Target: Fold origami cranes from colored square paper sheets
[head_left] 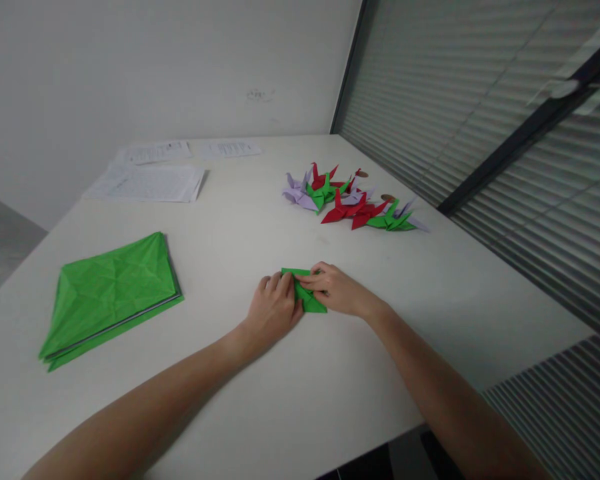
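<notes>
A small folded piece of green paper (313, 304) lies on the white table in front of me, with creases showing on its surface. My left hand (276, 301) covers its left side, fingers bent and pressing it down. From the right, my right hand (337, 288) reaches over the upper right part, its fingertips pressed together on the paper near the left fingers. Part of the paper is hidden under both hands.
Several folded paper cranes (347, 207) in red, green and lilac sit at the back right. A stack of large creased green sheets (115, 283) lies at the left. Printed papers (150, 183) are spread at the back left. Window blinds (460, 100) border the table's right side.
</notes>
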`<action>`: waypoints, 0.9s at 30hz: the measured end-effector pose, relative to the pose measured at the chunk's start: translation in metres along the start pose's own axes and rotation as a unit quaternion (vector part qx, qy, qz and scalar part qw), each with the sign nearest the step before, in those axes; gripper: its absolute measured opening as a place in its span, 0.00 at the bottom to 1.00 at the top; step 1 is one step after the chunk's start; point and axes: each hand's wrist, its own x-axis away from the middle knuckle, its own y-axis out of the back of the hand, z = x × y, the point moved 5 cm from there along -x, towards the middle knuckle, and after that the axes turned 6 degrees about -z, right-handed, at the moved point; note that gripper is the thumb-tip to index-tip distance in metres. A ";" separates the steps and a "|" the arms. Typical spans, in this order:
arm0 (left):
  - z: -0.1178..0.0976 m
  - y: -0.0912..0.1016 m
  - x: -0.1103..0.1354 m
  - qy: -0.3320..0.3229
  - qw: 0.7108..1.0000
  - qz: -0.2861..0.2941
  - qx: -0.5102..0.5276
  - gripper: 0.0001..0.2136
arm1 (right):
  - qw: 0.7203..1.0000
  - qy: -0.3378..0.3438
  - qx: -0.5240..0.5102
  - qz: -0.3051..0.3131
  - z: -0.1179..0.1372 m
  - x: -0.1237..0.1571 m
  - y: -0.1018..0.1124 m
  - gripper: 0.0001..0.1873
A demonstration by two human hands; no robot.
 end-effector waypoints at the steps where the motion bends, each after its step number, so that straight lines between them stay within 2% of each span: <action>1: 0.000 0.000 0.000 0.001 1.000 0.001 -0.002 0.16 | 1.000 -0.001 0.001 0.000 0.000 0.000 0.000 0.25; 6: 0.003 0.001 -0.001 0.005 1.000 0.000 -0.018 0.19 | 1.000 -0.008 -0.003 0.001 -0.002 0.001 -0.001 0.25; 12: 0.005 0.005 -0.002 0.017 0.999 -0.007 -0.030 0.17 | 1.000 -0.008 -0.004 0.004 0.000 0.000 0.000 0.24; 17: 0.005 0.006 0.000 0.023 1.000 -0.006 -0.017 0.18 | 1.000 -0.010 -0.001 0.004 -0.001 0.000 0.000 0.23; 22: 0.006 0.007 0.000 0.041 0.998 0.012 -0.037 0.19 | 1.000 -0.009 -0.002 0.005 -0.002 0.000 -0.001 0.23; 27: 0.007 0.007 0.003 0.068 0.996 -0.001 -0.050 0.19 | 1.000 -0.010 -0.004 0.013 -0.001 0.000 -0.001 0.22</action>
